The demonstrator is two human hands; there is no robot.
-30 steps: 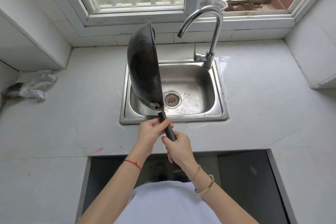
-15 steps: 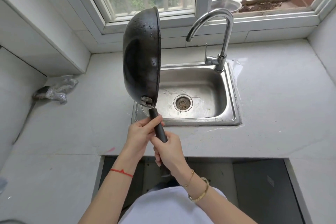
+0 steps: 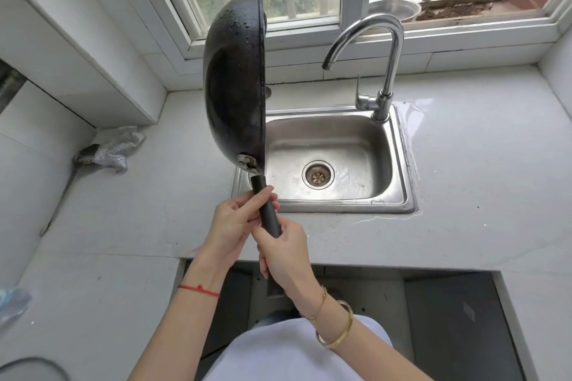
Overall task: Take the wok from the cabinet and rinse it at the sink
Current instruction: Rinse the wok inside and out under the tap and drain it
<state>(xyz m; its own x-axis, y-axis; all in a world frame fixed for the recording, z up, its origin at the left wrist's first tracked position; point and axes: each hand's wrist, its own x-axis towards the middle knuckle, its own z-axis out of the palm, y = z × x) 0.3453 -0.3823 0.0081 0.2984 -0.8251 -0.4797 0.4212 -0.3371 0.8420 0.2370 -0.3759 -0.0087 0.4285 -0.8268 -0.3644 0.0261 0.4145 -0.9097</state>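
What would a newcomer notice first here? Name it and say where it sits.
The black wok stands out, held on edge over the sink's left rim with its dark underside facing left. Both hands grip its handle: the left hand higher, the right hand below. The curved tap rises behind the sink, with no water visibly running.

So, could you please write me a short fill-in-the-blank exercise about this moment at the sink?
1. Both hands, left hand and right hand, grip the wok's ____.
2. The wok is held on edge, its rim almost ____.
3. The faucet spout shows no ____ running.
4. A crumpled cloth lies on the counter to the ____ of the sink.

Answers: handle; vertical; water; left
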